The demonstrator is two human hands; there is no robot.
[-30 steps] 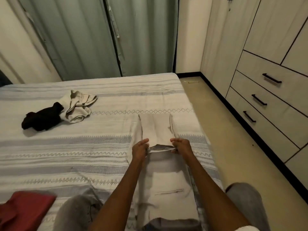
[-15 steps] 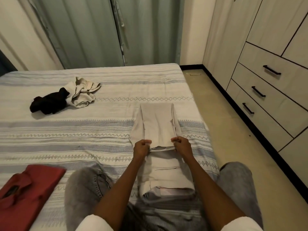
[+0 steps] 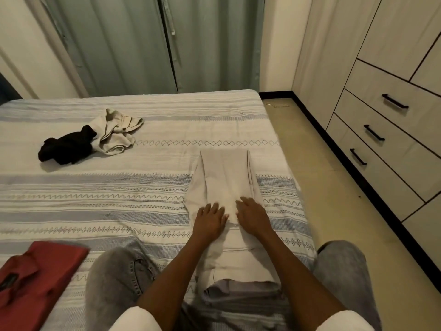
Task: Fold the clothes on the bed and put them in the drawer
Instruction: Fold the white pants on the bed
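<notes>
Beige trousers point(image 3: 224, 177) lie folded lengthwise on the striped bed point(image 3: 95, 194), near its right edge, with the legs doubled back over the seat. My left hand point(image 3: 210, 219) and my right hand point(image 3: 253, 217) lie flat, side by side, fingers straight, pressing on the folded cloth. A crumpled beige garment point(image 3: 117, 132) and a black garment point(image 3: 68, 148) lie together at the far left of the bed. A folded red shirt point(image 3: 35, 278) sits at the near left. The drawers point(image 3: 391, 130) in the wardrobe on the right are all closed.
My knees in grey jeans point(image 3: 114, 283) rest on the bed's near edge on both sides of the trousers. A strip of tan floor point(image 3: 334, 187) runs between bed and wardrobe. Green curtains point(image 3: 152, 44) hang behind the bed.
Both hands let go of the trouser hems they were pinching and now press flat on the folded legs. The view has tilted down slightly.
</notes>
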